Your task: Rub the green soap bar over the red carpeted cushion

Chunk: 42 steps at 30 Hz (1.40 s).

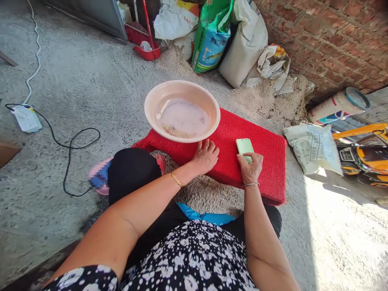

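On the red fabric-covered bench lies a pale green phone-like slab with rounded corners. My right hand is at its lower end, thumb by the left edge and bent index finger over its face; the other fingers are curled. My left hand rests palm down on the red cloth, fingers stretched and apart, holding nothing. Just beyond those fingertips sits a wide beige basin with cloudy water and bits of sediment at the bottom.
Sacks, including a green one, lean by the brick wall with spilled grains around them. A red dustpan stands behind the basin. At left is a power strip with a black cable; at right, a bucket and yellow machine.
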Available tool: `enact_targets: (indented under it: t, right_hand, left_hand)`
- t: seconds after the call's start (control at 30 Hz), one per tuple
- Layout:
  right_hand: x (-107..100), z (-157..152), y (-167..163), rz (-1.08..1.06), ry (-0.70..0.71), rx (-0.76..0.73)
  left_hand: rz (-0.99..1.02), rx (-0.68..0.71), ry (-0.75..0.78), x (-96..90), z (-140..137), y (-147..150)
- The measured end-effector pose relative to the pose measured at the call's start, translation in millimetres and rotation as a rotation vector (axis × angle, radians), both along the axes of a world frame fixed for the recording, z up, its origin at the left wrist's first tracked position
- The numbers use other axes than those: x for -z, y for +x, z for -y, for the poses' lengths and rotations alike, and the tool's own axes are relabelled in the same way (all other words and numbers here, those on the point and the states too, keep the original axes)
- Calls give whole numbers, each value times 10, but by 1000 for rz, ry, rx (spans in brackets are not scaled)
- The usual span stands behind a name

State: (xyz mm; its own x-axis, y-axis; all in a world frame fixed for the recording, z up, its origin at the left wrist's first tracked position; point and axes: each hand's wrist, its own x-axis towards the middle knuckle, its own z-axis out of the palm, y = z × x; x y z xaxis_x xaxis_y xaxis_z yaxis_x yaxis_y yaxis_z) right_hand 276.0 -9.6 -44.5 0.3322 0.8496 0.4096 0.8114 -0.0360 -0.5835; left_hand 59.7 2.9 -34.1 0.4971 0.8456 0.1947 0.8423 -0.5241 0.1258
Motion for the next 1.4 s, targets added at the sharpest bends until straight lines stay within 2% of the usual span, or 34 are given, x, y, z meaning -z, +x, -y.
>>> enact_targets:
  t: [0.07, 0.2, 0.3, 0.43, 0.57, 0.63, 0.73, 0.77, 0.83, 0.93, 1.0, 1.13, 1.2, 1.33, 1.4]
  right_hand:
    - [15, -6, 6, 6, -4, 9]
    - [40, -16, 21, 8, -41, 140]
    - [44, -13, 29, 9, -16, 193]
    - [27, 12, 7, 13, 75, 90]
    - [22, 27, -30, 95, -9, -55]
    - [33, 17, -23, 112, -42, 17]
    - [49, -4, 10, 41, -12, 232]
    - [50, -7, 17, 15, 5, 263]
    - [41, -2, 14, -6, 28, 208]
    - [20, 16, -20, 45, 6, -16]
    - [18, 20, -33, 90, -27, -63]
    - [36, -3, -1, 36, -9, 195]
    - [38, -10, 15, -17, 21, 254]
    - [20, 6, -10, 18, 11, 21]
    - [16, 12, -26, 69, -19, -42]
  left_hand:
    - [-3, 0, 5, -6, 7, -6]
    - [-12, 2, -13, -18, 11, -14]
    - [-21, 5, -15, -24, 13, -19]
    - [-28, 8, -6, -26, 20, -25]
    - [-32, 10, -20, -24, 25, -33]
    - [-36, 12, -28, -25, 28, -38]
    - [-41, 14, -26, -27, 33, -47]
    - [-42, 15, -25, -29, 35, -49]
    - [-43, 13, -24, -32, 40, -53]
    - [-45, 12, -24, -38, 47, -58]
    - [-49, 16, -24, -39, 49, -60]
    - [-52, 22, -23, -37, 49, -67]
    - [-46, 20, -28, -36, 50, -71]
    - [0, 7, -37, -24, 58, -68]
    - [27, -7, -36, -13, 61, -55]
